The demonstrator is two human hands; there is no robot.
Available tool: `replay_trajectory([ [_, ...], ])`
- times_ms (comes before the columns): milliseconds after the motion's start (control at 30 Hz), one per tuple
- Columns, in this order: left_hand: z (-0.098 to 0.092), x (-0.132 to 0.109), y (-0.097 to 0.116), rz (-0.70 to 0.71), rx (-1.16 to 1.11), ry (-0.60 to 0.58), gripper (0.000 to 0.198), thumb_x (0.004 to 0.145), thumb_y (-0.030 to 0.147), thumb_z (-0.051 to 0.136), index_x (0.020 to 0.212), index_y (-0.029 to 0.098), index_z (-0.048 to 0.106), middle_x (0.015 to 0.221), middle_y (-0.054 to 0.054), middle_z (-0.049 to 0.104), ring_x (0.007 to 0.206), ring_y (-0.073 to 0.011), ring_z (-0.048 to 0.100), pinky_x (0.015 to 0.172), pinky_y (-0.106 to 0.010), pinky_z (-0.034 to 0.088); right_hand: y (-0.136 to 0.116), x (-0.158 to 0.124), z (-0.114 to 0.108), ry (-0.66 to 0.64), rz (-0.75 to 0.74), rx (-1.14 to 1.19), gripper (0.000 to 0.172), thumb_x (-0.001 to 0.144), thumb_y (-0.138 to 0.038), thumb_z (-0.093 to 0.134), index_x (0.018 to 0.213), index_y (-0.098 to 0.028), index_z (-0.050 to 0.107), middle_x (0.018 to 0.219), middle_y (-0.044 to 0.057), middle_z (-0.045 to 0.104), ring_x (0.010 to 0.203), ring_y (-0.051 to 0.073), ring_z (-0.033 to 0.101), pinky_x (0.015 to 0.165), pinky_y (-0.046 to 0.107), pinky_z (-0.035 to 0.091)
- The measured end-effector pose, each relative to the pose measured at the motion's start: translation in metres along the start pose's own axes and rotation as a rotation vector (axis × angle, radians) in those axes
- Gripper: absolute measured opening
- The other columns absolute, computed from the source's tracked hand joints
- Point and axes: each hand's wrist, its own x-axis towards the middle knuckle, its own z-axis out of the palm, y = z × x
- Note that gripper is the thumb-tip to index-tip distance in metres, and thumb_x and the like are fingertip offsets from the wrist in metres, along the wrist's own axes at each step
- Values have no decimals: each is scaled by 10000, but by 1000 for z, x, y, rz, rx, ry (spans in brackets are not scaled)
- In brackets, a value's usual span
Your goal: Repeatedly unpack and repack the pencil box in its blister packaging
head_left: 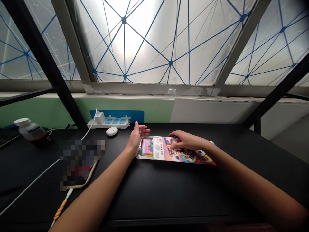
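Note:
A flat packaged pencil box (181,153) lies on the black desk, its label reading "PENCIL BOX" beside a barcode. Bright, many-coloured patterns cover most of it, and a clear plastic end at the left shows a pink and yellow printed piece (147,146). My left hand (137,137) stands on edge at that left end, thumb up and fingers stretched out, gripping nothing. Over the far side of the package sits my right hand (183,140), its thumb on the printed face and its fingers at the far edge. My right forearm covers part of the right end.
A white power strip (108,122) with a plugged-in charger stands against the wall, a white earbud case (112,131) before it. Left are a phone (83,164), blurred out, with a cable, and a white-capped bottle (31,130). Black frame posts (48,61) flank the desk.

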Motion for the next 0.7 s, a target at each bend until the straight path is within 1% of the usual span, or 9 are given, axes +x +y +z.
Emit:
replay_trajectory([
  [133, 2, -3, 6, 6, 69, 0, 715, 840, 818, 403, 925, 145, 631, 885, -132, 743, 805, -228, 685, 816, -365, 522, -53, 34, 8, -22, -49, -58, 719, 736, -728, 659, 1253, -228, 645, 1285, 143, 637, 1154, 353, 595, 977, 456, 453],
  [200, 1, -4, 9, 68, 255, -19, 722, 886, 793, 303, 958, 145, 613, 926, -151, 737, 839, -242, 691, 815, -375, 527, -67, 42, 12, -13, -74, -53, 718, 732, -731, 662, 1250, -235, 644, 1281, 132, 646, 1136, 345, 608, 980, 460, 447],
  [267, -2, -4, 12, 151, 505, -59, 657, 943, 709, 245, 988, 159, 602, 981, -154, 730, 881, -253, 690, 810, -379, 525, -69, 42, 13, 14, -90, -52, 707, 754, -725, 645, 1260, -232, 634, 1290, 134, 645, 1148, 347, 603, 1013, 486, 415],
  [333, -5, -6, 14, 209, 701, -125, 495, 947, 625, 371, 973, 198, 620, 999, -118, 728, 919, -262, 676, 823, -377, 506, -57, 34, 14, 53, -85, -39, 676, 789, -707, 618, 1271, -234, 624, 1309, 138, 640, 1177, 355, 589, 1030, 500, 396],
  [400, -8, -10, 16, 234, 803, -190, 312, 858, 542, 599, 898, 238, 654, 950, -67, 723, 944, -277, 650, 857, -378, 475, -34, 21, 12, 88, -60, 7, 628, 812, -680, 609, 1264, -243, 625, 1310, 126, 646, 1172, 344, 597, 998, 461, 432],
  [467, -8, -14, 18, 252, 890, -242, 237, 774, 475, 723, 843, 255, 670, 897, -44, 706, 956, -292, 622, 882, -385, 449, -8, 6, 8, 107, -16, 75, 564, 813, -662, 616, 1192, -247, 654, 1251, 106, 680, 1102, 315, 634, 913, 399, 488],
  [533, -7, -17, 19, 303, 1034, -275, 238, 792, 470, 723, 870, 251, 674, 902, -47, 687, 957, -293, 601, 879, -390, 443, 14, -6, 1, 75, 59, 124, 508, 793, -680, 622, 1050, -246, 688, 1088, 86, 733, 949, 290, 678, 760, 357, 522],
  [600, -4, -19, 21, 422, 1226, -280, 259, 866, 478, 665, 962, 237, 666, 965, -59, 676, 966, -281, 585, 867, -387, 449, 25, -15, -6, 60, 101, 130, 481, 760, -695, 645, 933, -248, 683, 928, 65, 746, 815, 271, 681, 642, 337, 501],
  [700, -1, -20, 26, 679, 1396, -230, 279, 943, 468, 599, 1053, 214, 632, 1030, -76, 659, 986, -263, 562, 866, -374, 453, 20, -23, -13, 208, 59, 35, 473, 703, -691, 704, 866, -252, 640, 857, 59, 730, 764, 267, 657, 623, 345, 468],
])
